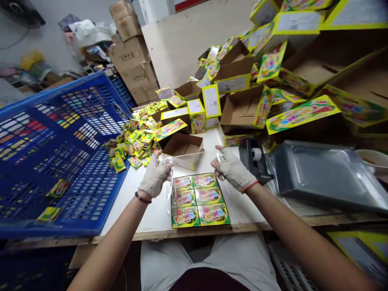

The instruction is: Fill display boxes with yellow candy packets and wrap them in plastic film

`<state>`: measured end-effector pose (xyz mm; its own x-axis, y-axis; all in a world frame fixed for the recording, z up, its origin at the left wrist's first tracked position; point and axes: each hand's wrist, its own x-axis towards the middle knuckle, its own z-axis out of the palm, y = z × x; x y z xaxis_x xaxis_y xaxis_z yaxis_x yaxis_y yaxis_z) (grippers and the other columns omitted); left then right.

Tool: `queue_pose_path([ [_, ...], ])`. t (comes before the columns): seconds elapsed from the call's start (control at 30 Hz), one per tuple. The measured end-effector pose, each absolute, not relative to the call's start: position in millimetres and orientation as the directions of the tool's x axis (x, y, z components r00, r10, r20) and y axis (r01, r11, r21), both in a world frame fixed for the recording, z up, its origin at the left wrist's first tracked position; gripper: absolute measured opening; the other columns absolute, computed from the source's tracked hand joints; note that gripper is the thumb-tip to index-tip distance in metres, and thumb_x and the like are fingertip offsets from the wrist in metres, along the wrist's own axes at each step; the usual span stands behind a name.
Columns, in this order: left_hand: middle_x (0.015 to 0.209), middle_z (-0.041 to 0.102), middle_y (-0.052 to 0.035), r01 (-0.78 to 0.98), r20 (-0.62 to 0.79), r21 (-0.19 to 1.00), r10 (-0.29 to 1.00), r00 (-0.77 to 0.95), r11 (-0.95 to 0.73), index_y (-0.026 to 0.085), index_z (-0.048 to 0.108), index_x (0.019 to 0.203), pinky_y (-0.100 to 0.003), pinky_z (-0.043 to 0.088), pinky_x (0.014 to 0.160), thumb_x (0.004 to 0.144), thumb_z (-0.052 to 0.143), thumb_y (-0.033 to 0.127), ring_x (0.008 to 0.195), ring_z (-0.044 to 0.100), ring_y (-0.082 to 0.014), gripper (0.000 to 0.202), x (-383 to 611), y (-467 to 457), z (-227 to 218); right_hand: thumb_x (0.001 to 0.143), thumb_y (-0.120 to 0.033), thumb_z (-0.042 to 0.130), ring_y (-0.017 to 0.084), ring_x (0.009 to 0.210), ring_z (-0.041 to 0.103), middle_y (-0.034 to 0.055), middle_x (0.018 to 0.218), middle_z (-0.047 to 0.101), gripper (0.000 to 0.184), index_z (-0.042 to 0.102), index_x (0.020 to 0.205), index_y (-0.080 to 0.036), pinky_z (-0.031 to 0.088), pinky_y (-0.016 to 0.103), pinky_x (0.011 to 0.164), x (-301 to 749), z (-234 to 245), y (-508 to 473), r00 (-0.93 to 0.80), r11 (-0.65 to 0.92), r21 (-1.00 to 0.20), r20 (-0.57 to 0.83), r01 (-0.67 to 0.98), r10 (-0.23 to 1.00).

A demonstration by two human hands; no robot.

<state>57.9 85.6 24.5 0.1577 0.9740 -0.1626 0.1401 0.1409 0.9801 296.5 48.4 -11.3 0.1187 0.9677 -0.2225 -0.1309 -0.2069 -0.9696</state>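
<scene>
both hands gloved. left hand (154,177) is closed in a pinch on the left edge of a clear film (170,180). right hand (234,169) is pinched the same way on what looks like the film's other edge — the film is faint there and hard to trace. below and between the hands, a block of 6 boxes (198,199) lies flat in a 2 by 3 grid on the white table (151,214), close to its front edge.

risks, as judged:
- the film is thin and the gloves dull the grip, so a pinch could let go.
- the 6 boxes look loose, so a tug could skew the grid.
- a nudge toward the body could push the front row off the edge.

writing: box tops carry big coloured letters, perhaps "toons" — too blurred to confirm.

tape dispenser (253,159) sits just right of the right hand, blue crate (60,141) to the left.
</scene>
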Motion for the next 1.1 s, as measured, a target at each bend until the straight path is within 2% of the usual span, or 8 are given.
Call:
queue_pose_path([
  [0.13,0.064,0.046,0.0071,0.513,-0.134,0.856,0.986,0.104,0.062,0.015,0.055,0.11,-0.022,0.041,0.052,0.085,0.051,0.026,0.052,0.046,-0.0094,0.028,35,117,-13,0.08,-0.022,0.06,0.01,0.042,0.045,-0.0087,0.053,0.044,0.048,0.051,0.128,-0.019,0.031,0.02,0.04,276,-26,81,0.083,-0.371,-0.893,-0.362,0.256,0.929],
  [0.27,0.066,0.053,0.0035,0.632,-0.132,0.775,0.982,0.132,0.02,0.017,0.06,0.08,-0.024,0.043,0.065,0.083,0.053,0.017,0.065,0.052,-0.012,0.007,34,120,-53,0.077,-0.015,0.059,0.009,0.035,0.037,-0.0053,0.042,0.041,0.003,0.062,0.078,-0.015,0.023,0.021,0.037,285,-47,91,0.071,-0.447,-0.786,-0.464,0.428,0.883],
  [0.33,0.065,0.055,0.0026,0.679,-0.134,0.734,0.979,0.156,-0.008,0.017,0.06,0.074,-0.026,0.043,0.069,0.085,0.052,0.017,0.069,0.053,-0.014,0.014,37,111,-67,0.076,-0.015,0.058,0.008,0.035,0.037,-0.0042,0.041,0.042,0.009,0.058,0.068,-0.016,0.022,0.02,0.037,291,-56,86,0.059,-0.473,-0.75,-0.506,0.462,0.86],
  [0.43,0.072,0.06,-0.0004,0.732,-0.112,0.681,0.981,0.156,-0.039,0.018,0.063,0.076,-0.029,0.045,0.075,0.091,0.045,0.021,0.078,0.057,-0.017,0.024,38,93,-78,0.081,-0.021,0.053,0.009,0.038,0.041,-0.0039,0.046,0.046,0.011,0.058,0.073,-0.017,0.026,0.019,0.037,298,-66,71,0.041,-0.497,-0.747,-0.536,0.441,0.843],
  [0.63,0.113,0.067,-0.011,0.817,-0.024,0.566,0.988,0.152,-0.112,0.016,0.065,0.116,-0.035,0.045,0.099,0.095,0.038,0.016,0.111,0.059,-0.0223,0.034,31,64,-77,0.085,-0.028,0.048,0.01,0.045,0.044,-0.0048,0.05,0.046,0.019,0.062,0.085,-0.016,0.037,0.019,0.042,296,-67,51,0.05,-0.474,-0.803,-0.491,0.36,0.87],
  [0.73,0.129,0.062,-0.0136,0.855,0.015,0.409,0.939,0.344,-0.32,0.02,0.063,0.124,-0.046,0.039,0.106,0.091,0.049,0.018,0.124,0.051,-0.0293,0.035,43,59,-67,0.084,-0.03,0.049,0.009,0.046,0.044,-0.0042,0.054,0.048,0.021,0.064,0.088,-0.015,0.036,0.02,0.043,294,-69,50,0.058,-0.479,-0.82,-0.487,0.312,0.872],
  [0.87,0.147,0.049,-0.0157,0.639,-0.013,0.109,0.642,0.767,-0.761,0.024,0.053,0.138,-0.057,0.037,0.102,0.098,0.046,0.037,0.13,0.045,-0.0343,0.042,87,56,-56,0.081,-0.031,0.055,0.009,0.05,0.046,-0.0037,0.06,0.053,0.024,0.066,0.096,-0.016,0.037,0.02,0.046,297,-72,45,0.049,-0.483,-0.836,-0.488,0.262,0.871],
  [1.1,0.144,0.05,-0.0122,0.591,-0.07,0.06,0.587,0.807,-0.805,0.028,0.044,0.145,-0.058,0.039,0.097,0.1,0.041,0.04,0.126,0.047,-0.0327,0.047,134,53,-53,0.067,-0.027,0.057,0.009,0.052,0.041,-0.0066,0.059,0.049,0.035,0.061,0.1,-0.015,0.032,0.023,0.047,300,-68,-19,-0.013,-0.467,-0.857,-0.481,0.217,0.876],
])
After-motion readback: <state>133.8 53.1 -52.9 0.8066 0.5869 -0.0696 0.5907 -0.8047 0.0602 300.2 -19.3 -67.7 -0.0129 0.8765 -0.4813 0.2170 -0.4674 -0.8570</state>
